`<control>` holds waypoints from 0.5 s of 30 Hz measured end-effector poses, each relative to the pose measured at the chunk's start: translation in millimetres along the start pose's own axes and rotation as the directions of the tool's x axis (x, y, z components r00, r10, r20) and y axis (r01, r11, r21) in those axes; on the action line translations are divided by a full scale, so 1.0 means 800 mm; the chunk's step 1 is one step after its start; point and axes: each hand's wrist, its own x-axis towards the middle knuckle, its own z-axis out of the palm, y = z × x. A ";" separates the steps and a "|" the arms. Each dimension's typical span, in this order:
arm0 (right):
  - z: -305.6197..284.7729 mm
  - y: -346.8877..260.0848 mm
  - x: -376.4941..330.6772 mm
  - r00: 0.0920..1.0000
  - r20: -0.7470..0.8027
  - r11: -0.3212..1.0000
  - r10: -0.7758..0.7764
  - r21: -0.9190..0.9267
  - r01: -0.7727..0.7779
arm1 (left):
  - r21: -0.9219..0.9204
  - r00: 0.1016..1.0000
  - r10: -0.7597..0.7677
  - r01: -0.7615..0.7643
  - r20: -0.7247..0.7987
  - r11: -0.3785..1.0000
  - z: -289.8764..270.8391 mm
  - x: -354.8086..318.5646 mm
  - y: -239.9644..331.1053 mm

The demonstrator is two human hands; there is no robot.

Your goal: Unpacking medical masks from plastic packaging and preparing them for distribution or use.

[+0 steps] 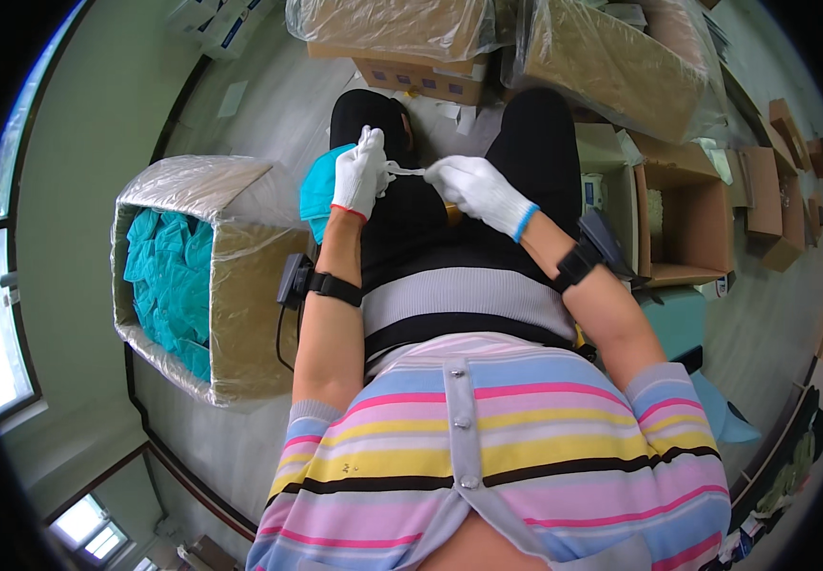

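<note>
Over my left thigh, my left hand (361,176), in a white knit glove with a red cuff, is closed on a teal folded piece (315,195) that sticks out on its left side. A thin white band (406,171) is pulled taut from this hand to my right one. My right hand (481,193), in a white glove with a blue cuff, pinches the band's other end. Whether the band is joined to the teal piece is hidden behind my left fingers.
At my left stands a plastic-lined carton (259,314) full of similar teal pieces (169,285). Plastic-covered cartons (611,71) stand ahead of my knees. On the right is an open cardboard box (692,224), with a light blue stool-like object (673,324) nearer me.
</note>
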 end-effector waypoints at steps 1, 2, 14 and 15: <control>0.008 0.008 0.018 1.000 0.004 1.000 0.004 0.002 -0.004 | -0.058 1.000 0.004 -0.005 -0.008 0.998 -0.002 0.002 -0.005; 0.015 0.016 0.032 0.995 -0.020 0.981 -0.103 -0.166 0.098 | -0.017 1.000 -0.014 0.014 -0.016 1.000 -0.002 0.003 -0.003; 0.042 0.015 0.037 0.848 -0.036 0.415 -0.529 -0.882 0.221 | 0.170 0.998 0.061 -0.062 0.012 0.984 0.018 0.009 -0.010; 0.037 0.018 0.037 0.848 -0.040 0.427 -0.529 -0.876 0.225 | 0.234 0.984 0.173 -0.179 0.047 0.956 0.019 0.011 -0.017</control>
